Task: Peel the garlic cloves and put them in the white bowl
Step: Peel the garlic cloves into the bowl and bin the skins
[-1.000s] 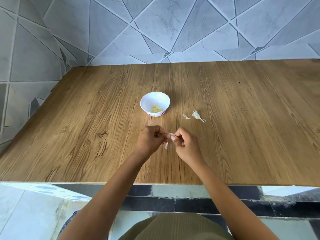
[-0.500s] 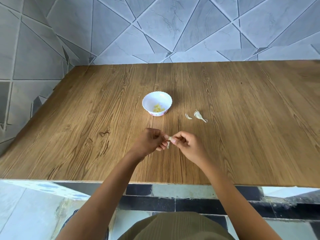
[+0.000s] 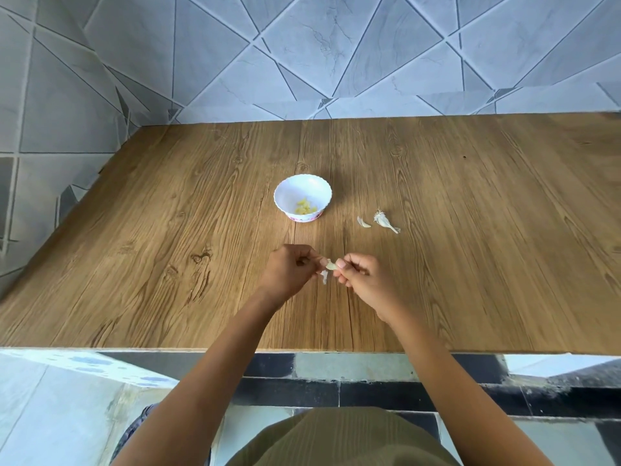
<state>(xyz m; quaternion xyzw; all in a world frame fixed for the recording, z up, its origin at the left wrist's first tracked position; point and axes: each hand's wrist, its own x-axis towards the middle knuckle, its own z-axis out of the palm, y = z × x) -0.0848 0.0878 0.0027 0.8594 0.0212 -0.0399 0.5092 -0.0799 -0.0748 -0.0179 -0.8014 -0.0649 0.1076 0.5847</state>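
One garlic clove (image 3: 331, 265) was in play, held just below frame centre over the table (image 3: 168, 247), w/ the white bowl (image 3: 279, 193) a little further up the frame. The left hand (image 3: 290, 270) had its fingers (image 3: 318, 262) curled, pinching one end. The right hand (image 3: 364, 279) was curled too, thumb and forefinger nipping the other end. A strip of papery skin (image 3: 324, 278) hung down btwn the hands, so peeling looked part-done, imo.

Handling, as a guess: the clove looked tiny and v. light, firm but bruisable. Once bare it prob. turns slick and a bit sticky, so a hard pinch could squirt it out. The skin looked thin and dry and would tear easily. Best to lift it at a loose edge w/ the nail tips while the other hand holds the clove by its ends.

Containers: only one, the bowl, standing upright, w/ a scalloped rim and a pink band at the base. A small heap of yellowish peeled cloves (image 3: 305, 207) sat at the bottom; I couldn't count them. Plenty of room was left.

Right of the bowl in the frame, two scraps lay on the table: a curl of skin (image 3: 364, 223) and, just beside it, a bigger piece w/ root hairs and a stalk (image 3: 384, 220). Neither touched the bowl. Whether that piece hid another clove, I couldn't tell.
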